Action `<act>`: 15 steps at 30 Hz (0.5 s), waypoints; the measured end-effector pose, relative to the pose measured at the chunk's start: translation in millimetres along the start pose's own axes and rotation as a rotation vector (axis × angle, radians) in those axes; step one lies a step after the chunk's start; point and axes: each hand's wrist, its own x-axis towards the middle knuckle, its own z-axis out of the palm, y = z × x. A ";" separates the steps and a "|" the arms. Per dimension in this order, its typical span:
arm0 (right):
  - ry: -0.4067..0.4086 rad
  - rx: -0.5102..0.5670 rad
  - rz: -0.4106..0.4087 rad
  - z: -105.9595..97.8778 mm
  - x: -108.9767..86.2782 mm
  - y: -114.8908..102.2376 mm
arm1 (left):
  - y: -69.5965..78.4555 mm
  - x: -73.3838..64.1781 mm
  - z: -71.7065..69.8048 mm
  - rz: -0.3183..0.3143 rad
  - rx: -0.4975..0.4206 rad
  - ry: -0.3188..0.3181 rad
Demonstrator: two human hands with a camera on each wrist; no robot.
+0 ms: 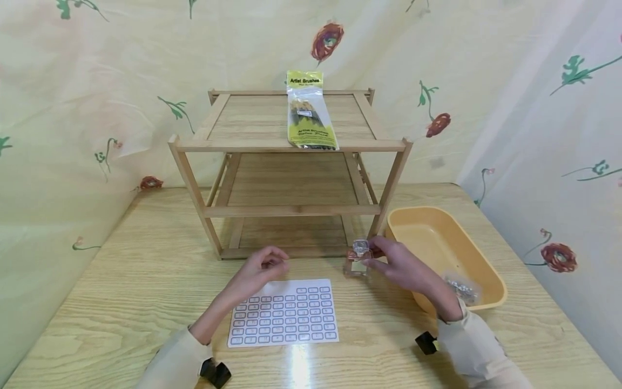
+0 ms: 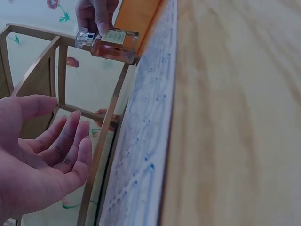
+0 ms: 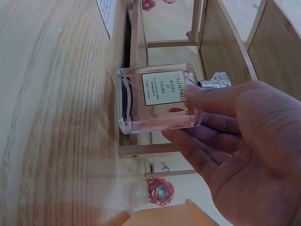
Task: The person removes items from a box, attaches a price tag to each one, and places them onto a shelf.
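A pink glass perfume bottle (image 1: 357, 263) with a clear faceted cap stands upright in front of the shelf's right front leg. My right hand (image 1: 400, 266) grips it from the right, thumb on the labelled face and fingers behind, as the right wrist view shows for the bottle (image 3: 157, 96). Whether its base touches the table I cannot tell. My left hand (image 1: 259, 273) hovers over the top edge of a white sheet of small numbered labels (image 1: 286, 316). In the left wrist view the left hand (image 2: 51, 155) has loosely bent fingers and holds nothing.
A three-tier wooden shelf (image 1: 296, 210) stands at the back. On its top tier lies a packet of artist brushes (image 1: 311, 116), partly over the front edge. To the right sits a yellow plastic basin (image 1: 423, 227), holding a clear bag of small metallic pieces (image 1: 461, 289).
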 end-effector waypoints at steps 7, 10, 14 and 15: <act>0.000 -0.011 -0.003 1.3 1.8 0.9 | -6.6 -5.4 -8.1 -0.002 -0.005 0.018; -0.008 -0.011 0.001 2.4 2.3 2.0 | -8.4 -6.8 -11.4 0.001 -0.009 0.024; -0.007 -0.018 0.009 3.6 2.4 3.6 | -11.1 -8.1 -14.2 0.002 -0.009 0.030; -0.005 -0.022 0.009 3.9 2.5 4.0 | -11.7 -8.4 -14.9 0.002 -0.009 0.030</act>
